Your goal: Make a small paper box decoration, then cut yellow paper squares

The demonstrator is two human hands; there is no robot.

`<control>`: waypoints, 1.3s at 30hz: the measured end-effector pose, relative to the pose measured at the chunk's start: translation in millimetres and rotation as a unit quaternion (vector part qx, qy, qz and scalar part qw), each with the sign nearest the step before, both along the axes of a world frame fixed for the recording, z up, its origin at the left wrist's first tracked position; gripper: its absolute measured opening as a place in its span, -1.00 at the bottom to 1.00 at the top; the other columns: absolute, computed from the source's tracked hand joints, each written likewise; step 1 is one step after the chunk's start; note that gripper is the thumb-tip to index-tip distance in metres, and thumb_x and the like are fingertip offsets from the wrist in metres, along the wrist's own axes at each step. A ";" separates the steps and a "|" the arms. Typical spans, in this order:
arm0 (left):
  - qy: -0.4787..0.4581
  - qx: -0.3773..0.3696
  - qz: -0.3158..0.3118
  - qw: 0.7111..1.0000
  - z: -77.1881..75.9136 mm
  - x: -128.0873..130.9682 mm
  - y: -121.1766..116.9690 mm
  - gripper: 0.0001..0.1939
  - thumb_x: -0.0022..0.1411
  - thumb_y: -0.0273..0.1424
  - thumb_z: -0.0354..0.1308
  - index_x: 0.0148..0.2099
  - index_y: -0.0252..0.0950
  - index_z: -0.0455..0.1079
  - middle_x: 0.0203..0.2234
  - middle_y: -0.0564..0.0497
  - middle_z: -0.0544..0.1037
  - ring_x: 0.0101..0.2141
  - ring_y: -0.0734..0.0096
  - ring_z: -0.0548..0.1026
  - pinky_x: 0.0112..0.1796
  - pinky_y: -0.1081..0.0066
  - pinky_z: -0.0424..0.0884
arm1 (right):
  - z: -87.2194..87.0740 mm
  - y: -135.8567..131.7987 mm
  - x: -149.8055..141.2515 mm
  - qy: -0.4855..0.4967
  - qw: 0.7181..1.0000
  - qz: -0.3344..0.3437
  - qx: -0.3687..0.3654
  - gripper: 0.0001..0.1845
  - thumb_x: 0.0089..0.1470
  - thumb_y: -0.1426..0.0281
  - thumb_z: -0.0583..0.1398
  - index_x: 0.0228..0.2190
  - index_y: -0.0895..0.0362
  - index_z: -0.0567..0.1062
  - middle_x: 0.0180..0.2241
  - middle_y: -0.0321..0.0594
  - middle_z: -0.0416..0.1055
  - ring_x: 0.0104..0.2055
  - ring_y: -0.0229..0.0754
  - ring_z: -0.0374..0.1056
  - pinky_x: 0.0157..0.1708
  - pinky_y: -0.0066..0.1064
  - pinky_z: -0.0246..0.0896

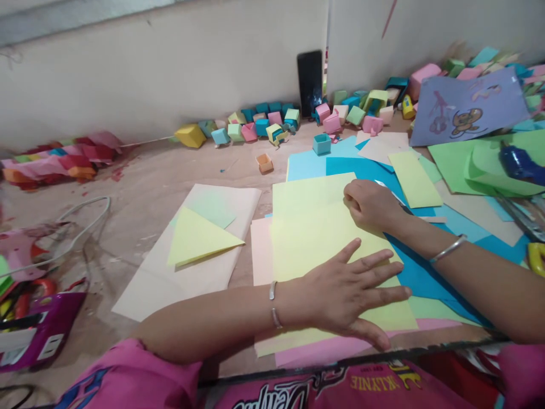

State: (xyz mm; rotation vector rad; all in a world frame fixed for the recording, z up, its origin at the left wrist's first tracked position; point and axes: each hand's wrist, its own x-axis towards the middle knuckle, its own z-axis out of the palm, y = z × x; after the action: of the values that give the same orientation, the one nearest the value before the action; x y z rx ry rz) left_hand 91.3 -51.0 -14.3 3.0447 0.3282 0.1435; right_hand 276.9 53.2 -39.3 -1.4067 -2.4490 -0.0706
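Observation:
My left hand lies flat with its fingers spread on a large pale yellow paper sheet. At that sheet's upper right edge, my right hand is curled closed, knuckles up; whatever it may hold is hidden under the fingers. Beneath the yellow sheet lie a pink sheet and blue paper. A thin tool, partly covered by my right wrist, rests on the blue paper. To the left, a folded yellow paper triangle sits on a pale sheet.
Small folded paper boxes line the wall, around a phone propped upright. An orange box and a blue box stand nearer. At left are a pink glue gun and a purple package; at right, a purple drawn-on card.

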 end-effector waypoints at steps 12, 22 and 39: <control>-0.027 -0.110 0.017 0.993 -11.8 -22.7 -12.1 -0.07 0.23 0.23 -0.17 0.44 -0.24 -0.13 0.39 -0.21 -0.04 0.39 -0.03 -0.22 0.29 -0.18 -0.25 | 4.8 1.5 -1.3 -0.018 1.000 -0.009 -0.012 -0.87 0.12 0.52 0.03 -0.34 0.15 0.37 -0.29 -0.08 0.41 -0.25 -0.08 0.24 -0.32 -0.31 -0.06; -0.001 -0.037 0.049 0.998 -4.1 -49.8 -31.1 -0.21 0.28 0.17 -0.21 0.39 -0.16 0.03 0.34 -0.17 0.15 0.36 -0.04 -0.07 0.29 -0.14 -0.24 | 5.7 1.4 0.5 -0.007 1.000 0.001 -0.011 -0.86 0.12 0.53 0.02 -0.35 0.15 0.36 -0.30 -0.10 0.40 -0.28 -0.10 0.23 -0.34 -0.31 -0.06; 0.004 0.020 0.205 0.979 15.0 -138.9 -83.5 -0.41 0.38 0.01 -0.14 0.33 -0.10 0.17 0.19 0.08 0.42 0.32 0.09 0.10 0.30 -0.21 -0.44 | -4.2 4.1 5.9 0.003 1.000 -0.006 -0.019 -0.91 0.00 0.52 0.05 -0.44 0.09 0.28 -0.39 -0.15 0.34 -0.33 -0.10 0.20 -0.41 -0.31 -0.07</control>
State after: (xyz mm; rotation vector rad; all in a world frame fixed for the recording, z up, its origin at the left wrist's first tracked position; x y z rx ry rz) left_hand -47.5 -134.6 0.8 2.9710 0.9595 0.1622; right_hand 282.7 57.4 -43.5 -1.4362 -2.4499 -0.0232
